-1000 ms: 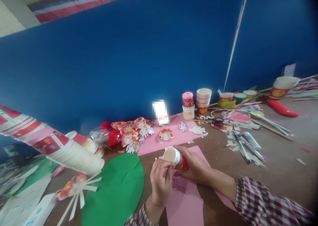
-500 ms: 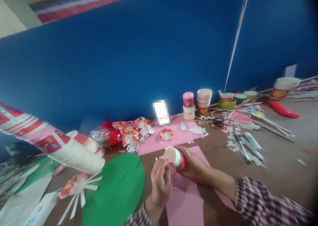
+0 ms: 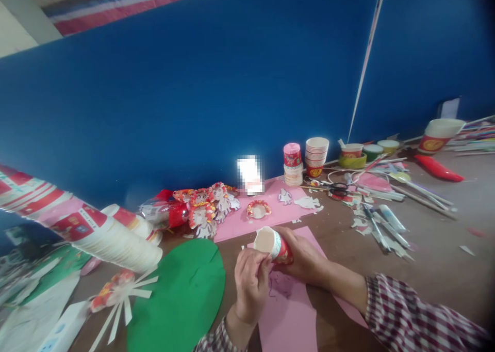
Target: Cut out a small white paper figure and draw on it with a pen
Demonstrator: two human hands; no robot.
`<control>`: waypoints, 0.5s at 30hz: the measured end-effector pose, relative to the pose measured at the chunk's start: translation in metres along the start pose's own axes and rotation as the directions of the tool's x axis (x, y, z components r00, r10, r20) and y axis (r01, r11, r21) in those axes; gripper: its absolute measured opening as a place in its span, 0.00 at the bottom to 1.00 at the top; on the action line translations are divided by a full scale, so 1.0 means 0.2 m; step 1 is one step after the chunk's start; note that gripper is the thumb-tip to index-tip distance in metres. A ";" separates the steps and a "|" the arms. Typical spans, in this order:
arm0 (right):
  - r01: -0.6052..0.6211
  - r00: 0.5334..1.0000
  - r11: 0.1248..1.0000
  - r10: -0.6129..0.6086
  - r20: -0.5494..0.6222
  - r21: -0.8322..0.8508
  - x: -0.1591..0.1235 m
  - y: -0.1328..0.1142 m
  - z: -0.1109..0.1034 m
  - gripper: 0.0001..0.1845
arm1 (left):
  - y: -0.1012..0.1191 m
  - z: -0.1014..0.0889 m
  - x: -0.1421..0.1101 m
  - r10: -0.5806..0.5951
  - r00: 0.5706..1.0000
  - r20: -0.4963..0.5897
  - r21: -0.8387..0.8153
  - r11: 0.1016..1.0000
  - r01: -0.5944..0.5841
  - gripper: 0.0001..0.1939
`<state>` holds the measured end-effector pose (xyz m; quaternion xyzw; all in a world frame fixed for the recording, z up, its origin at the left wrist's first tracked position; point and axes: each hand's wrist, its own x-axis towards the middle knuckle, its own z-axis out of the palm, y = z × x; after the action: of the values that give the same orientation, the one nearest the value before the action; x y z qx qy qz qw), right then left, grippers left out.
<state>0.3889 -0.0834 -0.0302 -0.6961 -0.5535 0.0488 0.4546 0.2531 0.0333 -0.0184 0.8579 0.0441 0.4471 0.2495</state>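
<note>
A red and white paper cup (image 3: 279,246) lies tilted in my right hand (image 3: 303,256), its open mouth turned to the left. My right fingers are wrapped round its body. At the near side of the cup's rim, my left hand (image 3: 250,280) pinches the edge between thumb and fingers. The rim looks uneven at its upper left. Beneath both hands lies a pink paper strip (image 3: 288,321) with dark pen marks. A green paper oval (image 3: 181,295) is to the left of my left hand.
Behind the hands, a braided ring (image 3: 259,210) and paper cutouts rest on a pink sheet (image 3: 232,230). Cup stacks (image 3: 317,156) stand along the blue partition (image 3: 216,83). Scissors (image 3: 340,188), pens and scraps lie at right. A long stack of cups (image 3: 116,243) leans at left.
My left fingers have shifted slightly along the cup's rim, closing more on its near edge. My right hand keeps its hold on the cup. The view has moved a little.
</note>
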 end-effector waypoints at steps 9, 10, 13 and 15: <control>-0.007 1.000 1.000 0.007 -0.003 -0.001 0.01 0.00 -0.02 0.39 | -0.01 -0.02 0.02 0.048 0.999 -0.012 -0.054 0.997 -0.049 0.11; -0.034 0.999 0.999 0.034 -0.006 0.003 0.01 0.00 -0.02 0.38 | -0.01 -0.02 0.02 0.053 0.999 -0.001 -0.053 0.997 -0.053 0.11; -0.086 0.996 0.995 0.086 -0.002 0.058 0.01 -0.01 -0.03 0.34 | -0.01 -0.03 0.03 0.075 0.997 0.022 -0.011 0.997 -0.075 0.09; -0.063 0.998 0.993 0.062 0.009 0.102 0.01 -0.02 -0.04 0.33 | -0.01 -0.03 0.04 0.077 0.997 0.005 0.023 0.997 -0.077 0.06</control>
<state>0.3912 -0.0857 -0.0211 -0.6887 -0.5295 0.0936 0.4863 0.2542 0.0397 -0.0110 0.8627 0.0158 0.4539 0.2222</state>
